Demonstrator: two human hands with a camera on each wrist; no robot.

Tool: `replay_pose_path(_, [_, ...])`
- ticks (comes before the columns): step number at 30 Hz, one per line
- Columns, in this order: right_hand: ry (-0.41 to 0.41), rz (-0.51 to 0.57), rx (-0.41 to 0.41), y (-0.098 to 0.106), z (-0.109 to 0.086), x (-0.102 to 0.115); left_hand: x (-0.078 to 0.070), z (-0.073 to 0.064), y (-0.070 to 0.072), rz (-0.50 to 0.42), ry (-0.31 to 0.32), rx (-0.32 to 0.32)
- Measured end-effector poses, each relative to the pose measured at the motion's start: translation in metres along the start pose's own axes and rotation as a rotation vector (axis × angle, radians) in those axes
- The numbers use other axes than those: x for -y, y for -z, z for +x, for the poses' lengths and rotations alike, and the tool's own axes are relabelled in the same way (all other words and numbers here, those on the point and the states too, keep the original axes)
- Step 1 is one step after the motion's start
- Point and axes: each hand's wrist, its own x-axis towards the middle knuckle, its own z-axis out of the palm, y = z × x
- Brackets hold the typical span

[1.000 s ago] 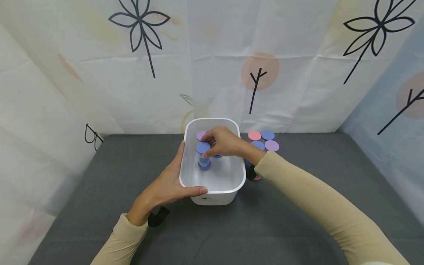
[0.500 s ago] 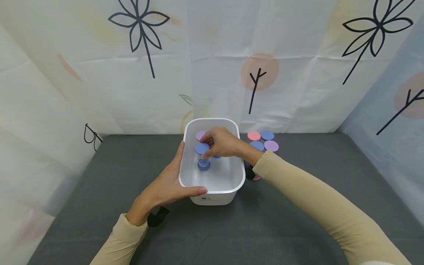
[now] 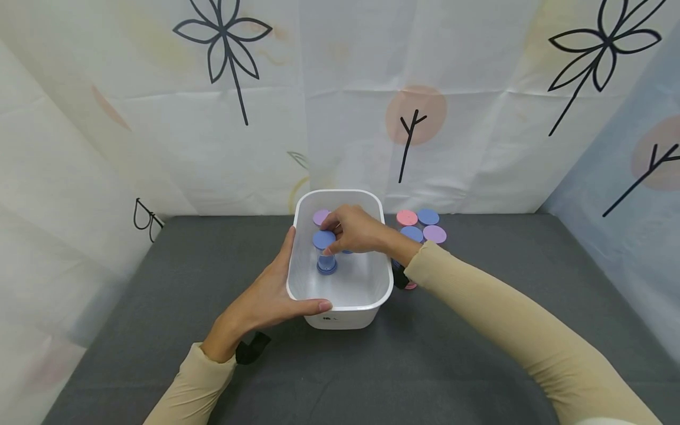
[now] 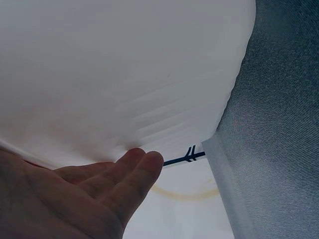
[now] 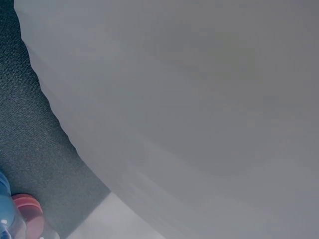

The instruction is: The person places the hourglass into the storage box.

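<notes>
A white plastic tub (image 3: 361,283) stands in the middle of the grey table in the head view. My left hand (image 3: 268,298) holds its near left corner, the thumb lying straight along the front rim and the fingers stretched along the left side. In the left wrist view those fingers (image 4: 142,172) lie extended against the outer wall. Inside the tub, my right hand (image 3: 356,230) pinches a small clear jar with a blue lid (image 3: 323,239), thumb at its side below the lid. A purple lid (image 3: 320,217) shows behind it. Another blue-lidded jar (image 3: 347,251) is mostly hidden under my hand.
Right of the tub stand several lidded jars: a pink lid (image 3: 406,218), a blue lid (image 3: 428,216) and a purple lid (image 3: 434,234) show, others partly behind my right forearm. A patterned cloth wall (image 3: 345,136) rises at the table's back edge.
The blue-lidded jar and my right hand have sunk very slightly in the tub. My left hand keeps its place on the tub.
</notes>
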Motion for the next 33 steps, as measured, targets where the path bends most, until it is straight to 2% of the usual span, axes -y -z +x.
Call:
replay_pose_path(7, [-0.011, -0.017, 0.011, -0.001, 0.0, 0.002, 0.001, -0.001, 0.001, 0.003, -0.005, 0.001])
replay_pose_path(13, [-0.013, -0.006, 0.003, -0.001, -0.001, 0.002, 0.0, -0.001, 0.001, -0.033, -0.016, 0.009])
replay_pose_path(29, [-0.001, 0.055, -0.096, 0.005, -0.013, 0.002, 0.002, 0.0, 0.0, -0.037, -0.022, 0.009])
replay_pose_path(33, [0.014, 0.114, -0.122, 0.009, -0.019, 0.002, 0.001, 0.0, 0.0, -0.044, -0.014, 0.008])
